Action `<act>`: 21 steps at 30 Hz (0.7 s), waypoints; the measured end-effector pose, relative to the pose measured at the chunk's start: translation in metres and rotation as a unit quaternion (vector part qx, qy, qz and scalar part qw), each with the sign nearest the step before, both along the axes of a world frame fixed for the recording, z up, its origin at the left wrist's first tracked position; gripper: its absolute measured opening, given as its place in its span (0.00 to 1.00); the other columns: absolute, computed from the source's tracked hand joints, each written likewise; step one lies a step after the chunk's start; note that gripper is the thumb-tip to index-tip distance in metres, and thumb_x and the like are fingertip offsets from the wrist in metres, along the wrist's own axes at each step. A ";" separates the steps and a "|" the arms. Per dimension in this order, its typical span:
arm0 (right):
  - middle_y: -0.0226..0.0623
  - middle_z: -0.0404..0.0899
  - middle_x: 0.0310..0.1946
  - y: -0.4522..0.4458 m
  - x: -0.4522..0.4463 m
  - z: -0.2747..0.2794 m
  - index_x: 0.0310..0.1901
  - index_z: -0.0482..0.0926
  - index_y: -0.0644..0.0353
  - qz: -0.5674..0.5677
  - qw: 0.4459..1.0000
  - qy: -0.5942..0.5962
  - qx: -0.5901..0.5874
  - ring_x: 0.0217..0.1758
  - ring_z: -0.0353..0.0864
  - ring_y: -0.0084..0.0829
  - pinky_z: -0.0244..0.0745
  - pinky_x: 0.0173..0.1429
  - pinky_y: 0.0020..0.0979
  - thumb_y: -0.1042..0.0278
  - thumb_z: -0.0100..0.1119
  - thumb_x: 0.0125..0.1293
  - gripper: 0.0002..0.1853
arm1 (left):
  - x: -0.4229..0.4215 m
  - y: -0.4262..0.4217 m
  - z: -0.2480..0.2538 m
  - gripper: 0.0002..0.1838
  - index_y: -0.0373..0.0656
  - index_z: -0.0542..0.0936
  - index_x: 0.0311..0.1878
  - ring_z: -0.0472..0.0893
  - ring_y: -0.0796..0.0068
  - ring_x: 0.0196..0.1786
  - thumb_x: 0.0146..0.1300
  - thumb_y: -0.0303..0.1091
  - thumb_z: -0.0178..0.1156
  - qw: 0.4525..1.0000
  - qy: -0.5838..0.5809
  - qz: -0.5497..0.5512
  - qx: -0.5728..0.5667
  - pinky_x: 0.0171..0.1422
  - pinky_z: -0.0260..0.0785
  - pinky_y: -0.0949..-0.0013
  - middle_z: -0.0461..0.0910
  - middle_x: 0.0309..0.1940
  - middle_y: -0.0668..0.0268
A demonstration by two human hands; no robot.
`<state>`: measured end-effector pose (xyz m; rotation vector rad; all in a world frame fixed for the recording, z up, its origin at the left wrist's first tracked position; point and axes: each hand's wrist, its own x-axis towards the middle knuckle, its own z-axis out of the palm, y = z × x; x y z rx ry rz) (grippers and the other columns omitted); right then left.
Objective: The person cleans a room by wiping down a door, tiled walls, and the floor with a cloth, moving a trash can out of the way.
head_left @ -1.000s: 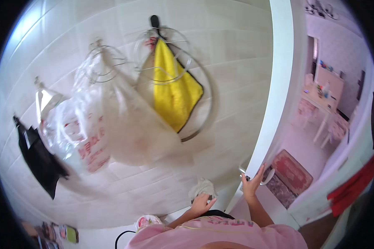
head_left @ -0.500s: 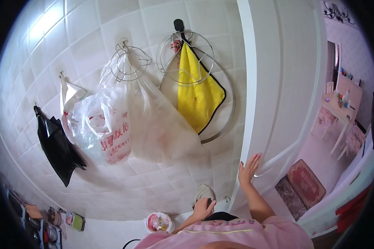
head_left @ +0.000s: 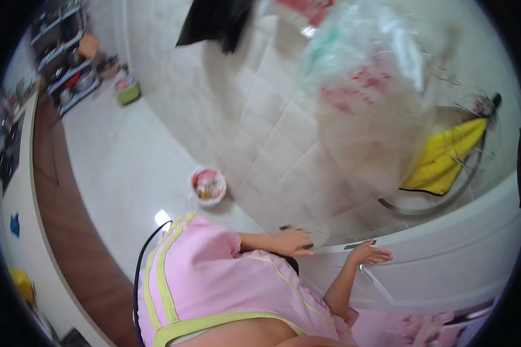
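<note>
My left hand [head_left: 296, 241] is in front of my body at the tiled wall, its fingers closed on a pale grey cloth [head_left: 317, 232] that is blurred and partly hidden behind the hand. On the right, my right hand [head_left: 369, 254] lies against the edge of the white door [head_left: 446, 254], fingers stretched out and holding nothing. A silvery door handle [head_left: 371, 276] sits just below that hand, and a dark latch plate shows on the door's edge beside it.
Plastic bags [head_left: 364, 115], a black bag [head_left: 217, 23] and a yellow cloth [head_left: 446, 159] hang along the wall. A small bin [head_left: 208, 187] with waste stands on the floor. Farther left are a rack of pots [head_left: 69, 63], a green container [head_left: 128, 92] and a counter [head_left: 17, 214].
My view has swung left and tilted, bringing in the counter and more floor. The door has come round closer to the wall, with my right hand still at its edge. The left hand keeps the cloth.
</note>
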<state>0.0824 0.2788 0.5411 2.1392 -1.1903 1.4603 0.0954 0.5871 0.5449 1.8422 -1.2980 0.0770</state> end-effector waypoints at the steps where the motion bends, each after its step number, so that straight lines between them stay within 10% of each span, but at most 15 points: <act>1: 0.64 0.30 0.67 0.000 0.001 0.000 0.65 0.33 0.73 -0.002 1.000 0.018 0.023 0.70 0.39 0.56 0.49 0.66 0.47 0.48 0.48 0.62 0.46 | 0.003 -0.001 -0.005 0.21 0.41 0.73 0.36 0.74 0.55 0.36 0.61 0.52 0.50 1.000 -0.013 0.014 -0.022 0.38 0.66 0.58 0.74 0.31 0.57; 7: 0.70 0.34 0.65 -0.009 -0.001 -0.003 0.65 0.33 0.75 -0.037 0.998 0.059 -0.004 0.68 0.45 0.58 0.52 0.64 0.47 0.43 0.48 0.61 0.49 | -0.012 0.011 -0.007 0.20 0.41 0.73 0.41 0.75 0.56 0.38 0.61 0.51 0.51 0.996 0.007 0.041 -0.080 0.39 0.67 0.58 0.74 0.33 0.58; 15: 0.68 0.24 0.65 -0.016 -0.033 0.007 0.63 0.24 0.75 0.184 0.969 0.125 0.110 0.70 0.21 0.59 0.28 0.70 0.50 0.49 0.58 0.56 0.57 | -0.037 0.013 -0.010 0.18 0.42 0.73 0.33 0.75 0.56 0.32 0.59 0.50 0.53 0.991 0.035 0.090 -0.091 0.35 0.66 0.59 0.73 0.27 0.58; 19: 0.63 0.41 0.66 0.012 -0.060 0.088 0.66 0.47 0.69 0.206 0.931 0.107 0.282 0.71 0.40 0.53 0.38 0.70 0.43 0.57 0.59 0.56 0.43 | -0.043 0.010 -0.015 0.20 0.40 0.73 0.31 0.74 0.56 0.31 0.59 0.50 0.53 0.990 0.037 0.104 -0.087 0.35 0.66 0.59 0.72 0.26 0.58; 21: 0.54 0.60 0.61 0.029 -0.080 0.166 0.61 0.61 0.66 0.453 0.861 -0.038 0.226 0.66 0.57 0.44 0.51 0.67 0.38 0.69 0.54 0.60 0.28 | -0.045 0.012 -0.011 0.20 0.39 0.73 0.31 0.74 0.56 0.32 0.59 0.51 0.53 0.990 0.040 0.101 -0.088 0.35 0.66 0.59 0.72 0.26 0.57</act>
